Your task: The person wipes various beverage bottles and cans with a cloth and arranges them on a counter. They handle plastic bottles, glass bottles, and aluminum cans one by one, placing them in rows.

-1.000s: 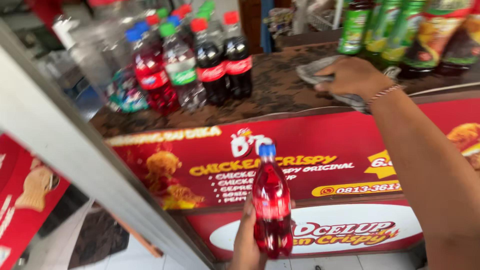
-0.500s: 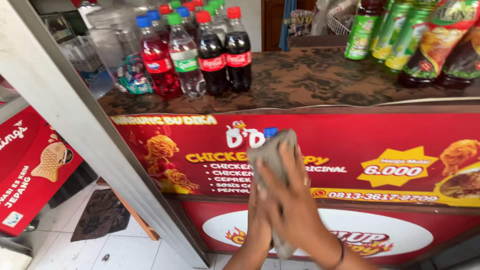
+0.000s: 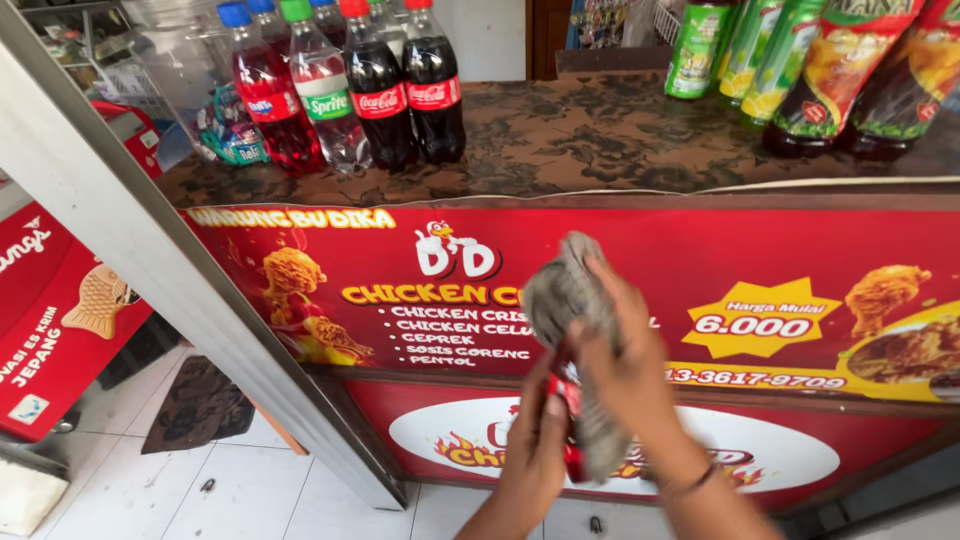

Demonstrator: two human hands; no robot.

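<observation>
I hold a small red soda bottle (image 3: 570, 425) upright in front of the stall, low in the view at about six o'clock, well below the tabletop edge. Only slivers of its red body and label show, because a grey cloth (image 3: 565, 300) is wrapped over its top and down its near side. My left hand (image 3: 530, 450) is closed round the bottle's lower body from the nine o'clock side, fingers curled on it, which appears to steady it. My right hand (image 3: 625, 375) is clamped over the cloth from the three o'clock side, pressing the fabric against the bottle; the cloth bunches above my fingers at twelve o'clock, where the cap would sit, so the cap itself is hidden. A thin bracelet sits on my right wrist. Behind the bottle runs the red stall banner (image 3: 800, 260) with pictures of fried chicken. Above it, toward twelve o'clock, lies the dark patterned tabletop (image 3: 600, 140). At eleven o'clock on it stands a tight cluster of soda bottles (image 3: 345, 90), upright and touching, red, clear and dark. At one to two o'clock stand green and dark tea bottles (image 3: 800, 70), near the back and right edge. A grey metal post (image 3: 170, 270) slants across at nine o'clock, with white floor tiles (image 3: 250, 490) below.
</observation>
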